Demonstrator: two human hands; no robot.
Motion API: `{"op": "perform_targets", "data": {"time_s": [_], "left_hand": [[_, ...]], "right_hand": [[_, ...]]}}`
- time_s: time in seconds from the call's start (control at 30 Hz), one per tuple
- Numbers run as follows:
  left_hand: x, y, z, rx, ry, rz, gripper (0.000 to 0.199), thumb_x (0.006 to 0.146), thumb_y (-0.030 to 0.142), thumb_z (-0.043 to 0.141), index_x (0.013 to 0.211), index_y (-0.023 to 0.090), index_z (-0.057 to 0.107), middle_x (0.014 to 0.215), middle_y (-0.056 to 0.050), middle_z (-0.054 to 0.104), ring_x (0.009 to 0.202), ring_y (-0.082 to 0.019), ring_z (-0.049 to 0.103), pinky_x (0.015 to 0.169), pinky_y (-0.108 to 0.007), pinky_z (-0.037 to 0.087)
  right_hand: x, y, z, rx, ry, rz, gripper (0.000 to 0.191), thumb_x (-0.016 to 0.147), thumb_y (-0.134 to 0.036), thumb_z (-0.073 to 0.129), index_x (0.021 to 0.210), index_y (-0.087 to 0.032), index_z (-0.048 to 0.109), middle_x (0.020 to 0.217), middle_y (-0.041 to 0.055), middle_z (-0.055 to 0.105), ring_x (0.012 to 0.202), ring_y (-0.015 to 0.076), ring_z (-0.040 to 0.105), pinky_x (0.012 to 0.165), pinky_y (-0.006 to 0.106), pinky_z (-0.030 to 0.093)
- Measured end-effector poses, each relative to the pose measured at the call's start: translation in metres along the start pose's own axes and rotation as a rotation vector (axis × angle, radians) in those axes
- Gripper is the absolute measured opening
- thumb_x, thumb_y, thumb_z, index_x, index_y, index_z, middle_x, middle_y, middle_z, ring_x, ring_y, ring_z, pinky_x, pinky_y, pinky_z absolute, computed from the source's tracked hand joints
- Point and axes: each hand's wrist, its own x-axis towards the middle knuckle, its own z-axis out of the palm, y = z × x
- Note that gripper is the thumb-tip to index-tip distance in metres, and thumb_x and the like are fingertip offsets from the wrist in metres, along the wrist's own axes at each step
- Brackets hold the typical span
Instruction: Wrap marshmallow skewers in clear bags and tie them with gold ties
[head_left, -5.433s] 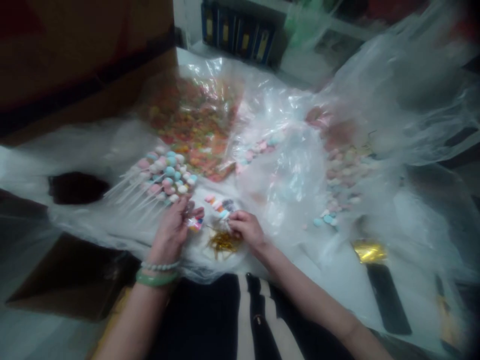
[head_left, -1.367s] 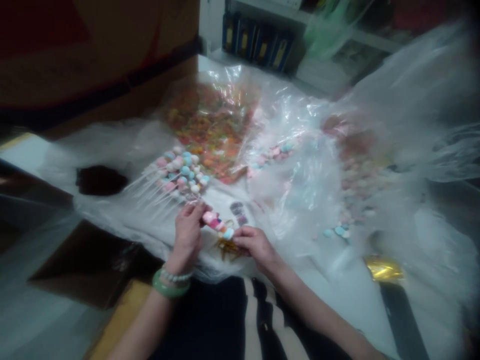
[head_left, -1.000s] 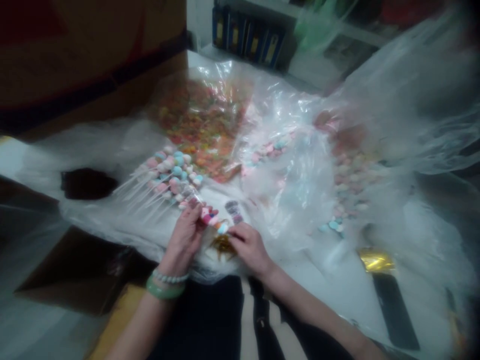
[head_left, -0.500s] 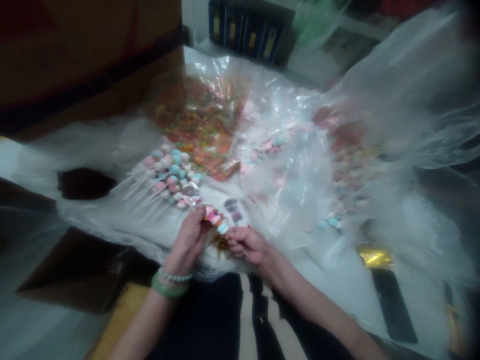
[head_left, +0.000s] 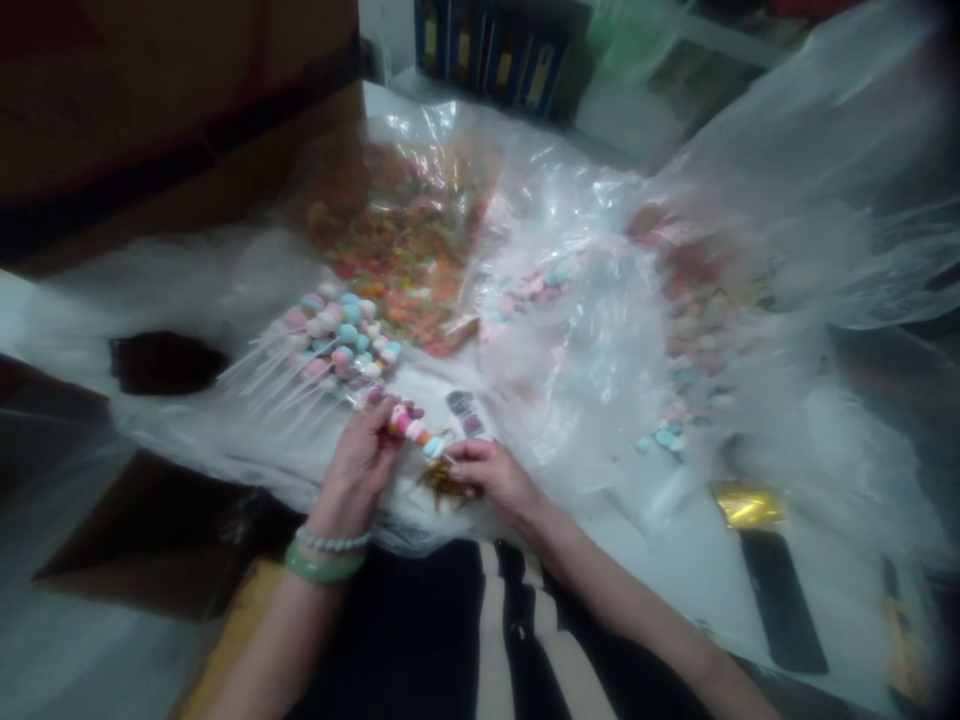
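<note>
A candy skewer (head_left: 415,430) in pink, white, orange and blue lies slantwise between my two hands. My left hand (head_left: 367,455) is closed around its upper left end, where some clear wrap shows. At the lower right end, just past the blue piece, my right hand (head_left: 487,472) pinches the stick. Gold ties (head_left: 442,482) lie on the white surface beneath the skewer. Beside my left hand, finished-looking candy sticks (head_left: 345,335) are piled with their white sticks toward the lower left. A small printed label (head_left: 465,412) sits above my right hand.
Behind lies a clear bag of orange and green candies (head_left: 405,240). Bags of pastel candies (head_left: 540,290) spread to the right. A gold packet (head_left: 748,506) and a dark phone-like slab (head_left: 784,600) lie at the right. A large cardboard box (head_left: 172,120) stands at the back left.
Both hands and the skewer have shifted slightly left and up. My right hand's fingers now pinch closer to the blue end of the skewer.
</note>
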Motion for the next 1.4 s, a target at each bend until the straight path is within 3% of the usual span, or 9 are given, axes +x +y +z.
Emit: {"op": "perform_targets", "data": {"time_s": [0.13,0.33,0.43,0.57,0.7,0.8,1.0,1.17,1.4], "left_hand": [[0.0,0.0,0.0,-0.003,-0.044,0.006,0.006,0.083,0.007,0.068,0.083,0.012,0.064,0.075,-0.005,0.07,0.07,-0.017,0.071,0.063,-0.026,0.059],[0.0,-0.011,-0.002,-0.007,-0.146,0.08,0.023,0.074,0.021,0.083,0.087,0.014,0.066,0.084,-0.005,0.073,0.082,-0.02,0.073,0.073,-0.027,0.059],[-0.001,-0.018,-0.002,-0.011,-0.157,0.087,0.026,0.072,0.024,0.085,0.087,0.013,0.068,0.086,-0.006,0.073,0.083,-0.021,0.073,0.076,-0.028,0.059],[-0.005,-0.017,0.0,-0.023,-0.106,0.0,0.007,0.083,0.017,0.073,0.084,0.011,0.069,0.087,-0.009,0.073,0.083,-0.02,0.073,0.076,-0.027,0.059],[-0.007,-0.005,0.002,-0.07,-0.021,-0.133,0.015,0.09,0.014,0.06,0.077,0.012,0.066,0.082,-0.01,0.072,0.084,-0.024,0.074,0.077,-0.036,0.061],[-0.007,0.004,0.002,-0.048,0.028,-0.184,0.019,0.089,0.015,0.063,0.07,0.014,0.063,0.077,-0.01,0.071,0.08,-0.025,0.073,0.075,-0.041,0.061],[-0.006,0.004,0.004,-0.094,-0.021,-0.112,0.014,0.088,0.018,0.068,0.075,0.012,0.068,0.075,-0.008,0.07,0.08,-0.022,0.072,0.08,-0.036,0.06],[-0.006,0.0,0.013,-0.208,0.005,-0.043,0.021,0.09,0.022,0.067,0.072,0.013,0.067,0.075,-0.005,0.07,0.082,-0.019,0.072,0.086,-0.037,0.059],[-0.006,-0.005,0.01,-0.07,-0.065,-0.035,0.025,0.092,0.024,0.065,0.071,0.01,0.069,0.071,-0.008,0.068,0.073,-0.018,0.07,0.08,-0.034,0.06]], "right_hand": [[0.0,-0.003,0.002,-0.01,0.091,-0.044,0.017,0.059,-0.026,0.073,0.071,-0.015,0.067,0.053,-0.0047,0.056,0.043,0.0053,0.04,0.043,0.019,0.027],[0.006,0.001,0.003,0.122,0.074,0.083,0.023,0.055,-0.024,0.078,0.069,-0.014,0.062,0.048,-0.0056,0.053,0.039,0.0031,0.035,0.039,0.017,0.017],[0.006,0.003,0.003,0.269,-0.073,0.194,0.024,0.061,-0.022,0.079,0.071,-0.015,0.058,0.049,-0.0076,0.049,0.038,0.001,0.028,0.039,0.016,0.013],[0.003,0.004,0.002,0.407,-0.263,0.312,0.02,0.072,-0.02,0.074,0.073,-0.016,0.054,0.049,-0.01,0.042,0.037,0.0011,0.023,0.039,0.017,0.012],[-0.001,0.005,0.007,0.25,-0.011,0.147,0.02,0.061,-0.019,0.076,0.07,-0.015,0.058,0.05,-0.0074,0.049,0.039,0.002,0.03,0.04,0.017,0.014],[-0.006,0.002,0.011,0.09,0.108,0.023,0.017,0.058,-0.022,0.074,0.066,-0.015,0.06,0.049,-0.0064,0.051,0.042,0.0039,0.035,0.042,0.019,0.019],[-0.012,-0.007,0.017,-0.148,0.168,-0.131,0.01,0.063,-0.025,0.068,0.062,-0.017,0.062,0.053,-0.0058,0.051,0.053,0.0087,0.044,0.051,0.022,0.033],[-0.008,-0.006,0.02,-0.219,0.142,-0.106,0.006,0.064,-0.023,0.066,0.064,-0.018,0.063,0.055,-0.0046,0.054,0.054,0.0099,0.047,0.054,0.023,0.037],[-0.007,-0.006,0.012,-0.188,0.146,-0.095,0.007,0.062,-0.023,0.067,0.065,-0.017,0.067,0.056,-0.0037,0.055,0.055,0.0101,0.05,0.054,0.022,0.038]]}}
